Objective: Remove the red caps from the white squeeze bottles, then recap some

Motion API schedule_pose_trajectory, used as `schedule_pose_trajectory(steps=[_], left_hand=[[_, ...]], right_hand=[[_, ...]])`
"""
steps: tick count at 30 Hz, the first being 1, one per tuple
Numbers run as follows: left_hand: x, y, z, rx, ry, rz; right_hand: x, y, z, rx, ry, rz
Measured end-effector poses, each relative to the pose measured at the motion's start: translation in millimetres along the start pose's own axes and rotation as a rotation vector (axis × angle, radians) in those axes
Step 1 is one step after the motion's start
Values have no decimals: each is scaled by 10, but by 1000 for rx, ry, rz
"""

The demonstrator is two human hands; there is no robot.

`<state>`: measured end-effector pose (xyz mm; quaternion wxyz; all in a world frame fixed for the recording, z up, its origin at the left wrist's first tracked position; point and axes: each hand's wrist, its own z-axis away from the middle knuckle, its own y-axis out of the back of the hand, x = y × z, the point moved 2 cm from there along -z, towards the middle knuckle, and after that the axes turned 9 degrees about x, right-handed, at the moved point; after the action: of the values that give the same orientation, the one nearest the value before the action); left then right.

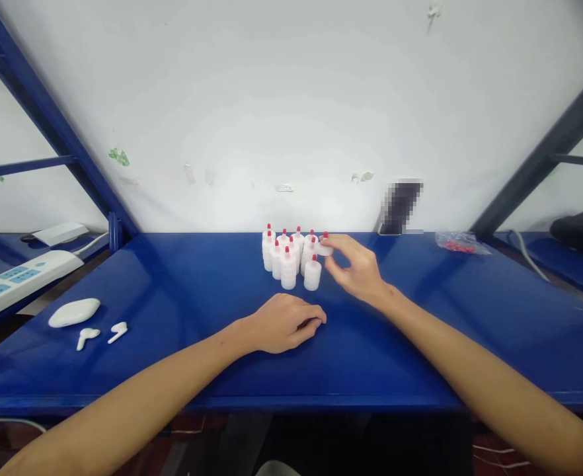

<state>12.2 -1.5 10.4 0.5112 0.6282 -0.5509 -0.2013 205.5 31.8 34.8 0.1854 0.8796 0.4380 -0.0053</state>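
Small white squeeze bottles with red tips stand in a tight cluster (288,271) on the blue table. One short bottle (312,275) stands at the cluster's front right corner. My right hand (355,266) comes in from the right and has its thumb and fingers closed around another white bottle (325,250) with a red tip; the fingers partly cover it, and I cannot tell whether it touches the table. My left hand (289,322) rests on the table in front of the bottles, fingers curled and thumb against them, with nothing showing in it.
A white earbud case (74,313) and two earbuds (117,332) lie at the left, near a power strip (24,281). A phone (399,208) leans on the back wall. A clear bag of red pieces (461,245) lies at the back right. Blue posts flank the table (197,264).
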Motion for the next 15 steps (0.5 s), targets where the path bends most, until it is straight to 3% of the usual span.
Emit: schedule_pose_trajectory(steps=[11, 15], left_hand=[[4, 12, 10, -29, -15, -79], [1, 12, 10, -36, -4, -74]], right_hand=[[-109, 0, -2, -161, 80, -6], [-99, 29, -13, -135, 23, 22]])
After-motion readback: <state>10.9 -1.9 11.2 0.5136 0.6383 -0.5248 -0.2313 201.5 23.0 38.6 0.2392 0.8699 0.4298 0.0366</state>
